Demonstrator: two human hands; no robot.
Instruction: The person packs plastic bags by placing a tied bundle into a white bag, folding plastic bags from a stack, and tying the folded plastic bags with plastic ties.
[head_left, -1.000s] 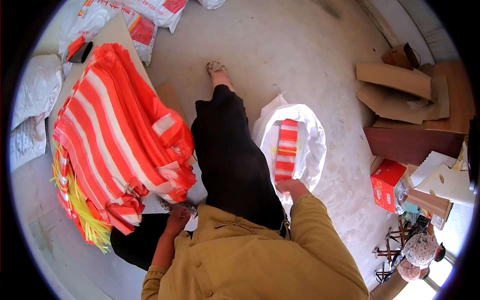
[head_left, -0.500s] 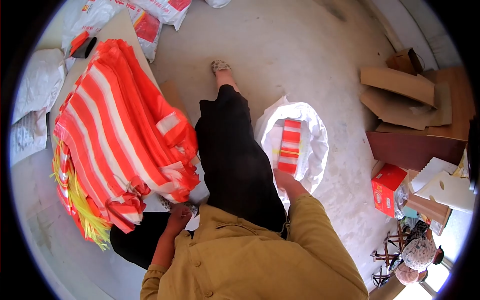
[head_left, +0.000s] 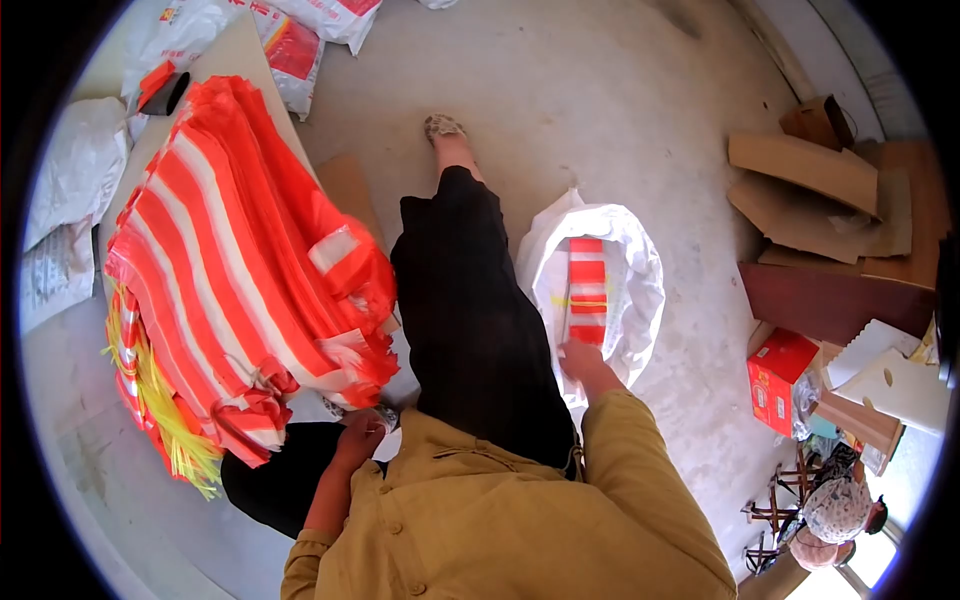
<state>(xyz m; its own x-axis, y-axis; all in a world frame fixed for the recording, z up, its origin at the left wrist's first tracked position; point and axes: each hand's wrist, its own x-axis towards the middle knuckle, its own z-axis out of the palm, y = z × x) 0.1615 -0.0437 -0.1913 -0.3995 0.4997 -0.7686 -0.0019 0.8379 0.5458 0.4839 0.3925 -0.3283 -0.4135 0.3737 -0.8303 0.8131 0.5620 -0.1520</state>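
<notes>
The striped red-and-white bundle (head_left: 587, 271), bound with yellow strapping (head_left: 588, 302), lies inside the white sack (head_left: 647, 290) directly ahead of the right hand (head_left: 588, 366), its long axis running away from that hand, which is much the nearer one. The right hand is at the bundle's near end by the sack's near rim, though whether its fingers grip either cannot be told. Well apart, across the black-clad leg (head_left: 465, 290), the left hand (head_left: 362, 437) is loosely curled, its grip unclear, with the striped stack (head_left: 225, 270) ahead and to its left.
</notes>
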